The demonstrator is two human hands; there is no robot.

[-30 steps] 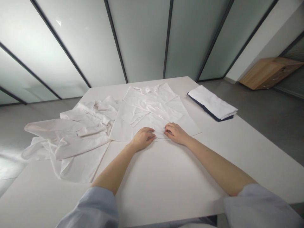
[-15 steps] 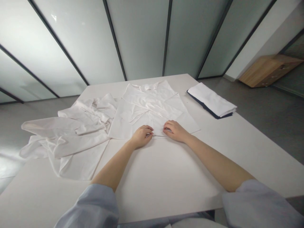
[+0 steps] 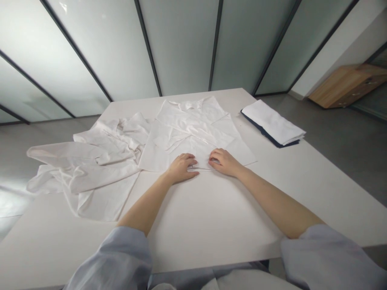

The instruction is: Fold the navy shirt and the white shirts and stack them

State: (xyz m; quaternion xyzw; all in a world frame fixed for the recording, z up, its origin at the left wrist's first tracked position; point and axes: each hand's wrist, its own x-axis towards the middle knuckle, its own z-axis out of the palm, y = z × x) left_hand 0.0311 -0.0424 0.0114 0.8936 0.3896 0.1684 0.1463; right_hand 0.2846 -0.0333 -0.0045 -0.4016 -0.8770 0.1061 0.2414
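A white shirt [image 3: 193,129] lies spread on the table, its collar at the far end and its sleeves folded across the middle. Over its near hem, my left hand [image 3: 183,167] is open, thumb apart from the fingers. To the right, my right hand [image 3: 224,162] has its fingers curled in a pinch at the same hem. Fabric between those fingertips is largely hidden. Beside the shirt on the left is a crumpled heap of white clothing [image 3: 105,161], partly hanging past the table's left edge.
On the right of the white table [image 3: 193,225] lies a folded white cloth [image 3: 272,121] on top of a dark navy folded cloth [image 3: 266,138]. Frosted glass panels [image 3: 184,44] stand behind the table. A wooden cabinet [image 3: 344,84] is on the floor at far right.
My left hand's thumb and fingers have spread apart from a pinch at the hem. My right hand stays nearly in place. The view has tilted slightly, and the clothes lie as before.
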